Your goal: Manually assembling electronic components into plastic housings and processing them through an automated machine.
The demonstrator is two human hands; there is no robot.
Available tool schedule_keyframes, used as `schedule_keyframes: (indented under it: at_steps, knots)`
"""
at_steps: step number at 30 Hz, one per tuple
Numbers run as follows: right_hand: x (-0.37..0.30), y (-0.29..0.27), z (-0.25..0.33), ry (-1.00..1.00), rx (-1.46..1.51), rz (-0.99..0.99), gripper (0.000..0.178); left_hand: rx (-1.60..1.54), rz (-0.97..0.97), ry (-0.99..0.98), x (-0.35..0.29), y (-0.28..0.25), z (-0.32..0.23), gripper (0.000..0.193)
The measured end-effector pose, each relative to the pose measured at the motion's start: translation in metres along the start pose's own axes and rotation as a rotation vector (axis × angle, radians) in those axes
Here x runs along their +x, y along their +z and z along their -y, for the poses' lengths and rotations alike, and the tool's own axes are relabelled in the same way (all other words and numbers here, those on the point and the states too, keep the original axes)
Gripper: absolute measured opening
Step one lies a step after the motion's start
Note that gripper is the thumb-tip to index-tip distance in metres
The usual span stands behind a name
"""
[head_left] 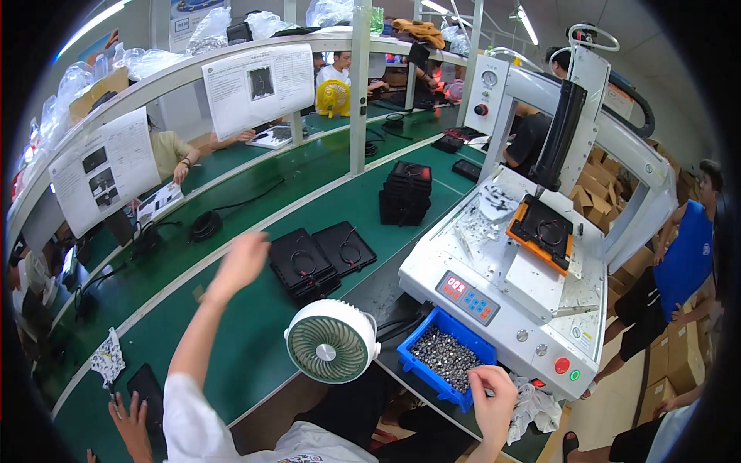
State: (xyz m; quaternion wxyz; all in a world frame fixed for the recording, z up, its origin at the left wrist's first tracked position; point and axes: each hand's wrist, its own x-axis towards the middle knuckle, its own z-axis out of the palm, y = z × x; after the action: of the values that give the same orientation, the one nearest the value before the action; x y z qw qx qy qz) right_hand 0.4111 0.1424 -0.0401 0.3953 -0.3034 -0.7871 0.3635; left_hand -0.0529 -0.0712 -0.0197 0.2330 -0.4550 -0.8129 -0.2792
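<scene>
My left hand (248, 257) is raised over the green bench, just left of a stack of flat black cases (297, 266). It is smeared by motion, so its fingers cannot be read. Next to that stack lies another black case (345, 245) with a thin looped cable on top. My right hand (494, 392) is at the right edge of a blue bin (407, 355) full of small metal parts (444, 356). Its thumb and fingers are pinched together; whatever is between them is too small to make out. An orange fixture (567, 258) on the white press (494, 266) holds a black case (540, 228).
A round white fan (328, 343) stands at the bench's near edge. Farther back is a taller pile of black cases (405, 193). A crumpled plastic bag (534, 409) lies right of the bin. A co-worker's hand (131, 424) rests at lower left beside a dark object.
</scene>
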Motion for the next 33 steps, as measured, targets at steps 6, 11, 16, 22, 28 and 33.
schedule_keyframes:
  at_steps: [6, 11, 16, 22, 28, 33]
  knots:
    - [0.030, 0.008, -0.013, -0.083, -0.323, 0.362, 0.016, 0.444, 0.717, -0.229, 0.117, 0.172, 0.015, 0.032]
    - [0.029, 0.005, -0.007, -0.169, -0.438, 0.360, 0.010, 0.482, 0.661, -0.396, 0.121, 0.223, 0.028, 0.033]
    - [0.031, 0.004, -0.008, -0.102, -0.363, 0.440, 0.010, -0.076, 0.540, -0.421, 0.127, 0.226, 0.056, 0.031]
    - [0.028, 0.008, 0.003, -0.073, -0.345, 0.313, 0.008, -0.895, 0.060, -0.590, 0.131, 0.206, 0.021, 0.012]
    - [0.035, 0.021, 0.037, -0.036, 0.130, 0.096, 0.015, -0.945, -0.252, -0.518, 0.136, 0.123, -0.015, 0.016]
    - [0.058, 0.065, 0.075, -0.186, 0.529, 0.068, 0.006, -1.345, 0.079, -0.432, 0.102, 0.045, -0.115, 0.015]
